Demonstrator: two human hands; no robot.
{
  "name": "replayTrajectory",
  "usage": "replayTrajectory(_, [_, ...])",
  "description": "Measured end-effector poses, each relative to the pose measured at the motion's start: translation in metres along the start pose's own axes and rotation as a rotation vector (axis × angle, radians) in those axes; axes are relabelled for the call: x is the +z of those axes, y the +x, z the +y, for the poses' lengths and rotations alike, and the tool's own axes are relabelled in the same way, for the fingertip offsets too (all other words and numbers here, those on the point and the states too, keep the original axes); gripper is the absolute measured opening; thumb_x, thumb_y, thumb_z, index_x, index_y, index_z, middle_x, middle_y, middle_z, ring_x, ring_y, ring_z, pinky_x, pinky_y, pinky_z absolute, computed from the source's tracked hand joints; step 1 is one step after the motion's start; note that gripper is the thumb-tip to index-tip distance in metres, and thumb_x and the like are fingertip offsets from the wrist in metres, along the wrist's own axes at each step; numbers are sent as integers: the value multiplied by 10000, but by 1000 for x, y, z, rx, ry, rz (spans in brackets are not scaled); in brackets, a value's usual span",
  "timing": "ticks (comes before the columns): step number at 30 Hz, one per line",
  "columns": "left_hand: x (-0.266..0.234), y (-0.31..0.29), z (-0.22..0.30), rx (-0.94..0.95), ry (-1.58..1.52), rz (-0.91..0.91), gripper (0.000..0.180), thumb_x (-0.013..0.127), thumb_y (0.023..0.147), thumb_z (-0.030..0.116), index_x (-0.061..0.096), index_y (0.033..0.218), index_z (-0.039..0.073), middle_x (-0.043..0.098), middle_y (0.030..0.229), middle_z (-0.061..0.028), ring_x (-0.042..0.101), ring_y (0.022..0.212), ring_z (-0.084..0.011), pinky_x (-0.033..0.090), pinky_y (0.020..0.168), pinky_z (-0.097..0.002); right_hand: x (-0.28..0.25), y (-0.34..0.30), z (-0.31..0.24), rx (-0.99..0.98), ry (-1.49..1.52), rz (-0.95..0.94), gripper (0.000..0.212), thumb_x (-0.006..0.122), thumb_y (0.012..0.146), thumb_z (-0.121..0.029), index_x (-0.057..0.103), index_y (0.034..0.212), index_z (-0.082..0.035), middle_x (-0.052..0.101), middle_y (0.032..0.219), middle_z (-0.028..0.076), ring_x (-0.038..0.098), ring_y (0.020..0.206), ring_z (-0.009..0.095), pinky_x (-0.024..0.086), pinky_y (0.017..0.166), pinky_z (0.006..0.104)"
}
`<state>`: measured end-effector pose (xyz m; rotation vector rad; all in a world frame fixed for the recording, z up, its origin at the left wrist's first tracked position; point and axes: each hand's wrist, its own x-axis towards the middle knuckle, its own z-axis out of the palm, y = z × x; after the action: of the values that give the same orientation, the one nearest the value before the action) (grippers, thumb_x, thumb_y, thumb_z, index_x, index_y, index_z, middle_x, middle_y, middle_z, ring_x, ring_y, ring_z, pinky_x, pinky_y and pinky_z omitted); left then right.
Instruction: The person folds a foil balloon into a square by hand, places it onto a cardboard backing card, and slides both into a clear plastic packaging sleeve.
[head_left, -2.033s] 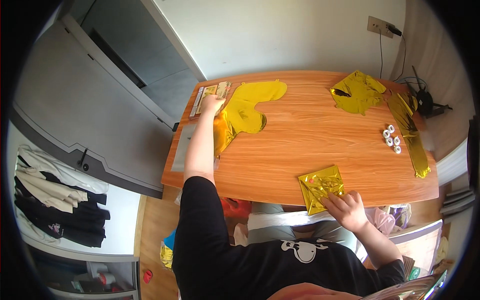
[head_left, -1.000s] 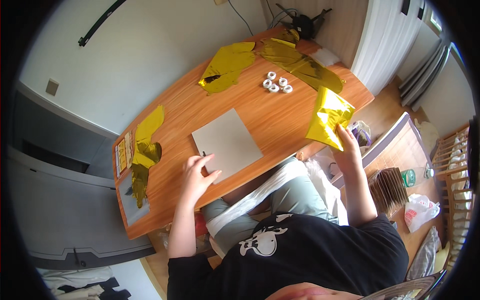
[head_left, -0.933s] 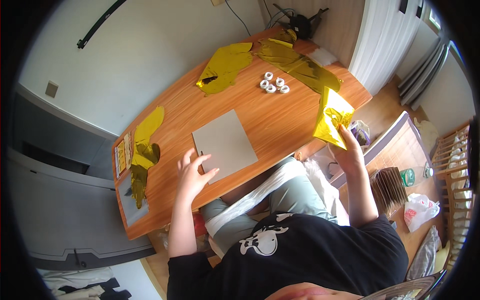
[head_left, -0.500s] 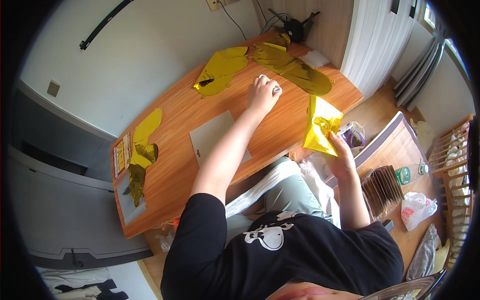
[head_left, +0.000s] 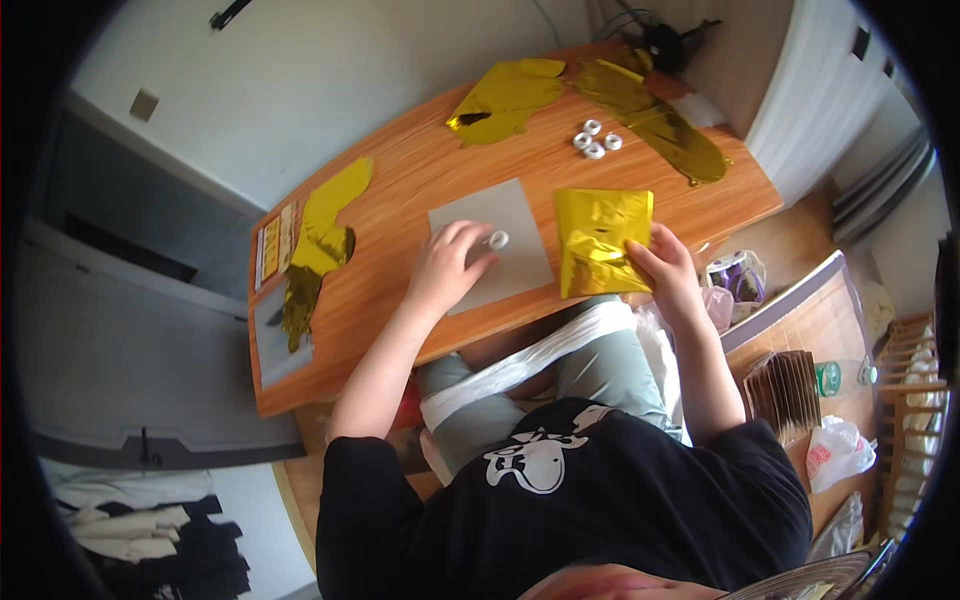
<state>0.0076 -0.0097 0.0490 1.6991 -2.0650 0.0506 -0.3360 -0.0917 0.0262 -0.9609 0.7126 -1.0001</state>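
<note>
My left hand (head_left: 447, 268) is over the grey sheet (head_left: 490, 285) on the table, its fingers curved but apart. Right beside its fingertips is a small white ring-shaped roll (head_left: 498, 240); the hand does not appear closed around it. In my right hand (head_left: 668, 268) is a flat, squarish gold foil pouch (head_left: 603, 225), pinched at its right edge between thumb and fingers and held above the table's front edge. Several similar white rolls (head_left: 594, 150) stand in a cluster farther back on the table.
Flat gold foil balloons lie along the wooden table's (head_left: 400, 230) back: one (head_left: 515, 95) in the middle, another (head_left: 650, 115) at right, a third (head_left: 330, 215) at left. A stack of brown cardboard (head_left: 780, 390), a green-labelled bottle (head_left: 828, 378) and a white plastic bag (head_left: 840, 452) are at my right.
My left hand has drawn back from the far rolls to the grey sheet, uncovering the cluster. One roll now shows by its fingertips. The gold pouch has turned flatter toward view. The view has shifted.
</note>
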Motion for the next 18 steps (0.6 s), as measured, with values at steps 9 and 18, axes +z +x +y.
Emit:
replayTrajectory(9, [-13,-67,-1,-350,-382,-221,1268,886,814,258,-46,1664,128,330,1625,-299,342,1527,-375,305,1238,-451,109,56,28,58,-497,-228,399,722,979,-121,525,1315,-32,749,954,95,702,859,109,511,668,226])
replayTrajectory(18, [-13,-78,13,-286,-193,-178,1011,784,874,516,265,1636,103,274,1680,-183,351,1514,-374,339,1224,-472,120,46,45,-269,-1046,-200,537,791,889,-196,552,1326,3,740,1042,203,733,865,340,579,792,402])
